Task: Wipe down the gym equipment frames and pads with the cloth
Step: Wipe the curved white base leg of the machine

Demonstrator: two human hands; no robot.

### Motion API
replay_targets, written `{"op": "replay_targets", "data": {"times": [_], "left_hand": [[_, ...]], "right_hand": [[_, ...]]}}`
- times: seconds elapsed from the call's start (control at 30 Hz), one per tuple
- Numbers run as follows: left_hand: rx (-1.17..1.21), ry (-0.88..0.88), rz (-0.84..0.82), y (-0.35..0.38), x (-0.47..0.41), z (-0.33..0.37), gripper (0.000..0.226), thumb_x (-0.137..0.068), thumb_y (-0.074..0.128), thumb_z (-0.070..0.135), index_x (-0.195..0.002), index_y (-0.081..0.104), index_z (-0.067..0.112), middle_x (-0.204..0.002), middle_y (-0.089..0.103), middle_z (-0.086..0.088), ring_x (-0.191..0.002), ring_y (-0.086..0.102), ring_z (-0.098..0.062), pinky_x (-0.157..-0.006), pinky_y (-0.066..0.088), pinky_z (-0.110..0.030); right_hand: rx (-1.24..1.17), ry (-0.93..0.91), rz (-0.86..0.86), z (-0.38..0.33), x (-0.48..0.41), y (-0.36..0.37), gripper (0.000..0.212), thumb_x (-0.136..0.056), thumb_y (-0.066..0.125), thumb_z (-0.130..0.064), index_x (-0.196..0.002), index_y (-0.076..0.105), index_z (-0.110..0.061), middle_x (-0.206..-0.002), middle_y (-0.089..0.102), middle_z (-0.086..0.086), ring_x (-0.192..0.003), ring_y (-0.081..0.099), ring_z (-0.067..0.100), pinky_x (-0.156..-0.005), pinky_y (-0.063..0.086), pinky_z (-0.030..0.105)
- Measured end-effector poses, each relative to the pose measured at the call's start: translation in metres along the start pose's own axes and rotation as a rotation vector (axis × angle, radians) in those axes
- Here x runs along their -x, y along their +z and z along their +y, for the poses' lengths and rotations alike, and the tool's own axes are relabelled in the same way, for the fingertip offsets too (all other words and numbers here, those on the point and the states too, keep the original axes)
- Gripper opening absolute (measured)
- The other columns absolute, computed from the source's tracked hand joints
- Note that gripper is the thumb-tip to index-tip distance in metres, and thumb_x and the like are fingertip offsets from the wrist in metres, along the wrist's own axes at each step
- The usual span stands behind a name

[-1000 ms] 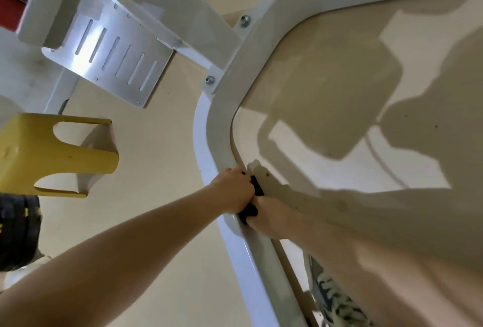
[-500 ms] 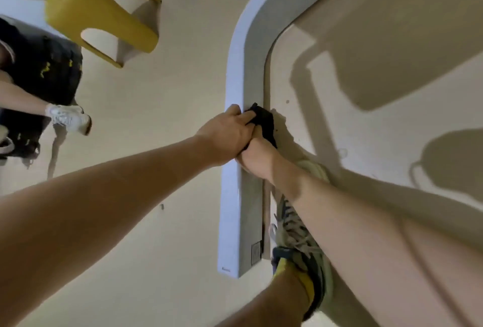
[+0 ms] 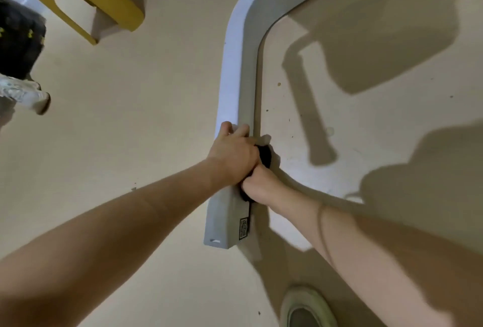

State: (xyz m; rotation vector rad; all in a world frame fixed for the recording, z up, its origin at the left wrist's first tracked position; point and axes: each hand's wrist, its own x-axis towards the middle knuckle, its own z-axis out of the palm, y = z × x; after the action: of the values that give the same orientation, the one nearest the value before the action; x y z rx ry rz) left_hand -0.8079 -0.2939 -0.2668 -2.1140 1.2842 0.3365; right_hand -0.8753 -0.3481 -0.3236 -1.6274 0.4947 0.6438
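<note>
Cloth (image 3: 264,155) pinched in right hand (image 3: 258,185) has neared frame (image 3: 235,65) end; left hand (image 3: 232,154) fingers lie together on it.

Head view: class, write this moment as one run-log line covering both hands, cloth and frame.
left hand rests on white frame | right hand grips black cloth | cloth against frame's side, near its labelled end

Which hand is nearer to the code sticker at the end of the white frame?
Right. The right hand, with the cloth, is just up the frame from the sticker; the left hand lies farther up.
</note>
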Motion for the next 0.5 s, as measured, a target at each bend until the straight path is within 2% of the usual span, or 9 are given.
{"op": "replay_targets", "data": {"times": [0.07,0.13,0.2,0.27,0.33,0.4,0.47,0.5], "left_hand": [[0.141,-0.085,0.16,0.008,0.013,0.001,0.013,-0.075,0.065,0.014,-0.074,0.066,0.026,-0.078,0.063,0.012,-0.102,0.05,-0.019,-0.088,0.023,-0.041],[0.235,-0.111,0.246,0.019,0.036,0.015,0.015,-0.068,0.069,0.012,-0.061,0.064,0.025,-0.066,0.059,0.013,-0.097,0.055,-0.017,-0.086,0.023,-0.038],[0.367,-0.12,0.328,0.034,0.069,0.039,0.015,-0.065,0.068,0.011,-0.061,0.064,0.024,-0.068,0.058,0.011,-0.1,0.055,-0.018,-0.087,0.024,-0.035],[0.507,-0.119,0.41,0.045,0.097,0.058,0.013,-0.064,0.066,0.009,-0.066,0.067,0.022,-0.075,0.063,0.01,-0.104,0.052,-0.017,-0.088,0.026,-0.031],[0.683,-0.173,0.55,0.055,0.12,0.072,0.022,-0.068,0.059,0.007,-0.079,0.074,0.02,-0.086,0.07,0.01,-0.102,0.05,-0.015,-0.085,0.034,-0.025],[0.968,-0.412,0.748,0.05,0.137,0.08,0.033,-0.073,0.051,0.001,-0.086,0.076,0.018,-0.092,0.071,0.011,-0.096,0.055,-0.011,-0.082,0.043,-0.018],[1.337,-0.758,0.919,0.032,0.147,0.079,0.038,-0.077,0.056,-0.01,-0.084,0.075,0.022,-0.095,0.071,0.011,-0.095,0.063,-0.009,-0.082,0.049,-0.018],[1.482,-0.892,0.976,0.027,0.152,0.076,0.042,-0.079,0.057,-0.013,-0.082,0.074,0.024,-0.094,0.071,0.01,-0.095,0.065,-0.012,-0.081,0.05,-0.019]], "right_hand": [[0.115,0.007,0.055,0.0,0.006,0.011,0.047,-0.09,0.045,-0.013,-0.136,0.038,-0.01,-0.103,0.064,0.011,-0.092,0.061,0.027,-0.072,0.049,0.033],[0.207,0.007,0.075,0.009,0.027,0.027,0.034,-0.091,0.047,-0.011,-0.125,0.048,-0.004,-0.099,0.065,0.011,-0.096,0.061,0.028,-0.073,0.049,0.033],[0.284,-0.016,0.034,0.017,0.057,0.042,0.025,-0.093,0.047,-0.011,-0.116,0.053,-0.001,-0.093,0.063,0.009,-0.097,0.061,0.028,-0.062,0.043,0.028],[0.468,-0.068,-0.06,0.017,0.089,0.046,0.023,-0.095,0.044,-0.013,-0.112,0.056,-0.004,-0.106,0.064,0.012,-0.101,0.061,0.027,-0.055,0.033,0.021],[0.693,-0.12,-0.092,0.009,0.111,0.039,0.027,-0.098,0.038,-0.015,-0.117,0.056,-0.007,-0.119,0.061,0.008,-0.108,0.058,0.024,-0.056,0.026,0.02],[0.76,-0.172,0.002,-0.001,0.123,0.029,0.029,-0.098,0.036,-0.017,-0.122,0.053,-0.014,-0.118,0.06,0.002,-0.108,0.057,0.024,-0.063,0.027,0.019],[0.804,-0.409,0.164,-0.004,0.122,0.02,0.042,-0.093,0.032,-0.016,-0.131,0.046,-0.022,-0.115,0.06,0.0,-0.103,0.056,0.024,-0.071,0.04,0.028],[0.848,-0.513,0.188,-0.005,0.117,0.019,0.052,-0.088,0.029,-0.016,-0.137,0.04,-0.026,-0.119,0.058,-0.001,-0.104,0.054,0.024,-0.074,0.046,0.033]]}}
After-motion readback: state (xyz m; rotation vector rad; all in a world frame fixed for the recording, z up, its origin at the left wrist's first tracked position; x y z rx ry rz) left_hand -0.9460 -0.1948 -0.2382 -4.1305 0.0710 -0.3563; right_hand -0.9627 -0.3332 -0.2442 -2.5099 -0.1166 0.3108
